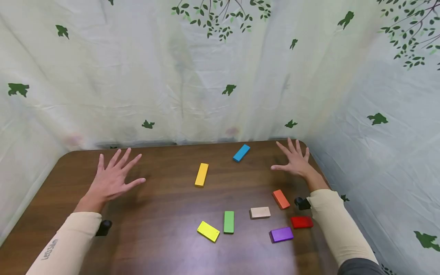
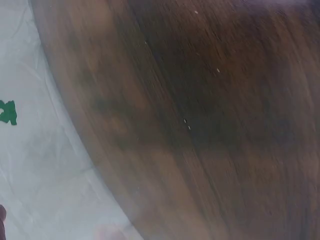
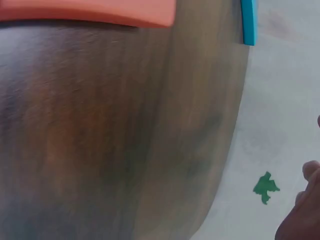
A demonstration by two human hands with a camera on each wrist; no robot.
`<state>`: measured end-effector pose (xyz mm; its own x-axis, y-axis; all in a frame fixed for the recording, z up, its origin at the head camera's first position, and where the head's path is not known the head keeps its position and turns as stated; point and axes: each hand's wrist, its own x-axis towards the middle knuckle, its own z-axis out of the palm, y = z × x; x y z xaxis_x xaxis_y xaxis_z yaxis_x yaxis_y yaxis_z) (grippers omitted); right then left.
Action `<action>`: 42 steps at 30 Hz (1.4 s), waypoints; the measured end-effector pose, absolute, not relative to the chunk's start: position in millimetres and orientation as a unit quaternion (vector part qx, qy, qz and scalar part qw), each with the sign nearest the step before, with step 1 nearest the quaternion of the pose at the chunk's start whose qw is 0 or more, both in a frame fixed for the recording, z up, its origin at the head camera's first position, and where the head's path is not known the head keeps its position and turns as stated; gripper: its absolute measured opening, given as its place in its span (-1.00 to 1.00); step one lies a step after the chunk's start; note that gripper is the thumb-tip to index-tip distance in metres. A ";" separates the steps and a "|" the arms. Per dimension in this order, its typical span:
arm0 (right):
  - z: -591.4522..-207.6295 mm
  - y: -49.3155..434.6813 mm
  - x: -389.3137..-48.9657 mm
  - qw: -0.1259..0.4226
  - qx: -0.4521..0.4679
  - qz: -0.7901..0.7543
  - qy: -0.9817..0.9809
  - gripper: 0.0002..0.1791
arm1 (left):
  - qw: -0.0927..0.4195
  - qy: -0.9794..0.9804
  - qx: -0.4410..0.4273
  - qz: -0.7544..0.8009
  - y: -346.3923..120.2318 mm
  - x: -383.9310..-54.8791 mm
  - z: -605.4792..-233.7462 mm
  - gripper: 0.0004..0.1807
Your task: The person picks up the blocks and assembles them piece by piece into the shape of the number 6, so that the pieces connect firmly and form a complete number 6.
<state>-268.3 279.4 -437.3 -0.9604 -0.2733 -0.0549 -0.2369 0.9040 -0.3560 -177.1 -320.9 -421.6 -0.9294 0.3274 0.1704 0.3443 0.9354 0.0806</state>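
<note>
In the head view my left hand (image 1: 110,179) is spread over the left side of the brown table, fingers straight and holding nothing. My right hand (image 1: 293,160) is also spread, over the far right part of the table, with nothing in it. Nearest to it lie an orange block (image 1: 281,199) and a blue block (image 1: 241,152). An amber block (image 1: 201,175) lies between the hands. Closer to me are a green block (image 1: 228,222), a yellow block (image 1: 208,231), a beige block (image 1: 260,212), a purple block (image 1: 281,234) and a red block (image 1: 301,222).
The wooden table (image 1: 158,214) has rounded far corners. A pale curtain (image 1: 144,76) with green leaf and bird prints hangs right behind its far edge and along both sides. The right forearm's sleeve (image 1: 338,225) passes close to the red block.
</note>
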 end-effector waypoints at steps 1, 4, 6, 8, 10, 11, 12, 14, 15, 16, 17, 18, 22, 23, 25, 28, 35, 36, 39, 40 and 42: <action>-437.1 278.2 -270.7 0.054 -0.130 -0.177 0.974 0.14 | 0.077 -0.980 -0.177 -0.057 -319.5 -178.9 -423.3 -0.08; -436.2 273.0 -278.2 0.066 -0.127 -0.185 0.972 0.14 | 0.074 -0.976 -0.194 -0.068 -314.1 -185.3 -429.1 -0.05; -435.9 269.1 -283.7 0.073 -0.130 -0.192 0.970 0.15 | 0.071 -0.973 -0.205 -0.075 -308.9 -190.3 -432.2 -0.02; -435.8 265.0 -289.0 0.075 -0.139 -0.197 0.968 0.16 | 0.067 -0.971 -0.214 -0.079 -302.4 -195.3 -435.4 -0.01; -437.0 261.2 -294.8 0.074 -0.155 -0.206 0.963 0.16 | 0.062 -0.971 -0.220 -0.076 -294.6 -200.4 -438.0 0.00; -438.2 260.0 -297.7 0.074 -0.161 -0.212 0.961 0.16 | 0.060 -0.970 -0.223 -0.074 -290.5 -203.3 -439.5 0.01; -439.5 258.9 -300.6 0.075 -0.166 -0.219 0.959 0.15 | 0.059 -0.970 -0.225 -0.071 -286.0 -206.1 -440.8 0.01; -443.3 256.7 -305.3 0.082 -0.173 -0.232 0.954 0.13 | 0.055 -0.969 -0.231 -0.065 -277.1 -210.5 -444.2 0.03; -445.7 256.0 -307.8 0.085 -0.174 -0.236 0.952 0.11 | 0.053 -0.969 -0.234 -0.064 -272.6 -212.7 -445.6 0.03; -447.6 255.1 -309.9 0.088 -0.174 -0.240 0.951 0.10 | 0.052 -0.967 -0.239 -0.067 -268.0 -214.7 -446.6 0.03; -449.4 254.1 -312.1 0.092 -0.173 -0.242 0.950 0.08 | 0.050 -0.966 -0.243 -0.068 -263.9 -216.8 -448.1 0.02; -451.0 252.8 -314.1 0.095 -0.175 -0.241 0.950 0.07 | 0.045 -0.966 -0.246 -0.069 -259.8 -218.4 -449.1 0.02; -456.2 245.4 -322.7 0.113 -0.180 -0.255 0.943 0.04 | 0.030 -0.962 -0.255 -0.097 -246.3 -225.0 -454.5 -0.03; -457.1 243.1 -324.9 0.119 -0.179 -0.266 0.940 0.03 | 0.028 -0.961 -0.256 -0.105 -243.2 -226.8 -456.3 -0.04; -459.2 238.9 -329.0 0.128 -0.179 -0.292 0.931 0.00 | 0.021 -0.957 -0.260 -0.124 -236.4 -230.2 -460.0 -0.06; -462.7 232.4 -334.8 0.134 -0.188 -0.317 0.920 -0.05 | 0.016 -0.953 -0.267 -0.142 -225.0 -234.7 -464.8 -0.08; -467.2 216.3 -342.9 0.123 -0.221 -0.331 0.909 -0.17 | -0.003 -0.943 -0.300 -0.143 -198.0 -241.1 -467.2 -0.11; -467.4 213.9 -343.8 0.120 -0.221 -0.335 0.908 -0.18 | -0.005 -0.942 -0.306 -0.142 -195.1 -241.9 -467.5 -0.12; -468.8 206.4 -346.2 0.117 -0.234 -0.330 0.907 -0.23 | -0.012 -0.939 -0.316 -0.133 -189.8 -242.6 -469.4 -0.18; -469.1 203.7 -347.0 0.118 -0.239 -0.328 0.906 -0.25 | -0.012 -0.939 -0.319 -0.130 -188.7 -242.6 -470.0 -0.20; -469.7 199.2 -348.4 0.122 -0.246 -0.322 0.906 -0.28 | -0.014 -0.937 -0.325 -0.126 -185.8 -242.9 -471.8 -0.23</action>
